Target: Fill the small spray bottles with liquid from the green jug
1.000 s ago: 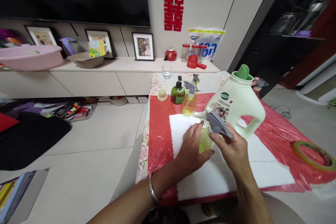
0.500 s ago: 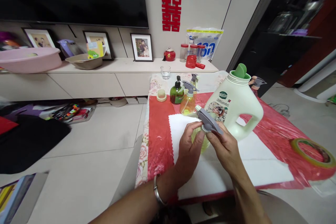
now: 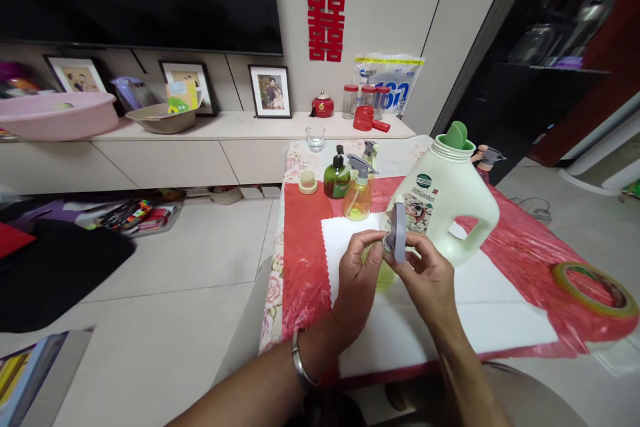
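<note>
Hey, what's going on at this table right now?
A person holds a small yellow-green spray bottle over a white cloth on the red-covered table. The left hand grips the bottle's body, and the right hand pinches its grey trigger head. A big pale-green detergent jug stands just behind, with an orange spray bottle and a dark green pump bottle farther back.

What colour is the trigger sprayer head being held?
Grey sprayer head, on a yellowish bottle; head view.
</note>
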`<state>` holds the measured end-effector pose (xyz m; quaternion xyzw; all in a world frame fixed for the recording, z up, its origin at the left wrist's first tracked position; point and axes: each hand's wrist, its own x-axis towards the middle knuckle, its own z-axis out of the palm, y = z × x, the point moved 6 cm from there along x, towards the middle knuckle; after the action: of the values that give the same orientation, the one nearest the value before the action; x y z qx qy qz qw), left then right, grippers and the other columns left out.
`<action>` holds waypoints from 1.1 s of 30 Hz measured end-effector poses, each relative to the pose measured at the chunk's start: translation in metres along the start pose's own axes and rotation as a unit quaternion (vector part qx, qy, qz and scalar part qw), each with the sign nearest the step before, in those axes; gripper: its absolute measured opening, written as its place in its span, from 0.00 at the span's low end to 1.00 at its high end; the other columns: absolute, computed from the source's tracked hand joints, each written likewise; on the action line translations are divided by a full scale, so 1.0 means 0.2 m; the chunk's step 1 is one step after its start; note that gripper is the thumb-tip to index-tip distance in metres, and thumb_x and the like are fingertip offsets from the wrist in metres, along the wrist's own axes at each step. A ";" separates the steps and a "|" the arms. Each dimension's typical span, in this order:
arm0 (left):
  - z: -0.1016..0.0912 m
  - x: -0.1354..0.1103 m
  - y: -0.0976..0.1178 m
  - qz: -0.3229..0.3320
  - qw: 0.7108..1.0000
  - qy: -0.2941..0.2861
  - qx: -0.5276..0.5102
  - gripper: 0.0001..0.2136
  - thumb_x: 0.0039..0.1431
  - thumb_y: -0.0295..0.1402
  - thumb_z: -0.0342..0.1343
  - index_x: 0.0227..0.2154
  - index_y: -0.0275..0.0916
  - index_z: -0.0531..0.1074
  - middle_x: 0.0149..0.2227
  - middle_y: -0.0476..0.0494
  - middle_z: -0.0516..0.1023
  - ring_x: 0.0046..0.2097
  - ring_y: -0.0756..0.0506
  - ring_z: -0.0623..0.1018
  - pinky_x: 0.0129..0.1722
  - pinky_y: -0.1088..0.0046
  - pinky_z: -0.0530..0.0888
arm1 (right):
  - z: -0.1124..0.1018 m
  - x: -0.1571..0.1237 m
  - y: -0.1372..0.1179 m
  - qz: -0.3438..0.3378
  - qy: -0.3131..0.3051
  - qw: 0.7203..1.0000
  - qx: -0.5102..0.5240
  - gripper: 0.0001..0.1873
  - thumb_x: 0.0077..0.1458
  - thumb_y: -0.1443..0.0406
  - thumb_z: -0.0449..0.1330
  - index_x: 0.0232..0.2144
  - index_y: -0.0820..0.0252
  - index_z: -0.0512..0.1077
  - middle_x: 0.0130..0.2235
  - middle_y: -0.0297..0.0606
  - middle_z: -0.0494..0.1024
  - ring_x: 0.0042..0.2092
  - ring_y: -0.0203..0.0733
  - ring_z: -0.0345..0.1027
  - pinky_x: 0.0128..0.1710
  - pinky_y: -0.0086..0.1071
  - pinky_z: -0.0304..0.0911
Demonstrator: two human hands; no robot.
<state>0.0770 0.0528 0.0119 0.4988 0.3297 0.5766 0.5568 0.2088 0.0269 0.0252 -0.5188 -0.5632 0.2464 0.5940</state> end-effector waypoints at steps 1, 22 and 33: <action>0.00 0.00 0.00 0.000 1.000 -0.004 0.005 0.10 0.66 0.38 0.54 0.45 0.41 0.74 0.46 0.43 0.77 0.50 0.43 0.76 0.54 0.62 0.71 | 0.00 0.00 0.00 0.005 -0.004 1.000 0.001 0.13 0.57 0.59 0.67 0.43 0.53 0.74 0.45 0.36 0.74 0.49 0.41 0.68 0.43 0.31 0.65; 0.02 -0.02 0.03 0.001 1.000 -0.021 -0.010 0.15 0.59 0.34 0.59 0.49 0.39 0.69 0.49 0.41 0.76 0.52 0.41 0.75 0.56 0.59 0.71 | 0.06 -0.06 0.03 -0.033 0.084 0.996 -0.015 0.15 0.57 0.60 0.64 0.46 0.58 0.74 0.47 0.42 0.72 0.47 0.41 0.67 0.45 0.35 0.65; 0.02 0.00 0.02 -0.030 1.000 -0.004 -0.005 0.12 0.58 0.35 0.61 0.45 0.40 0.73 0.44 0.44 0.77 0.50 0.42 0.75 0.54 0.62 0.71 | 0.09 -0.12 0.14 -0.022 0.106 0.993 0.056 0.20 0.59 0.56 0.62 0.49 0.60 0.74 0.51 0.46 0.71 0.55 0.49 0.66 0.56 0.45 0.63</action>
<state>0.0802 0.0521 0.0172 0.4882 0.3396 0.5593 0.5775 0.1939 0.0220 -0.0124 -0.4957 -0.4935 0.2077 0.6838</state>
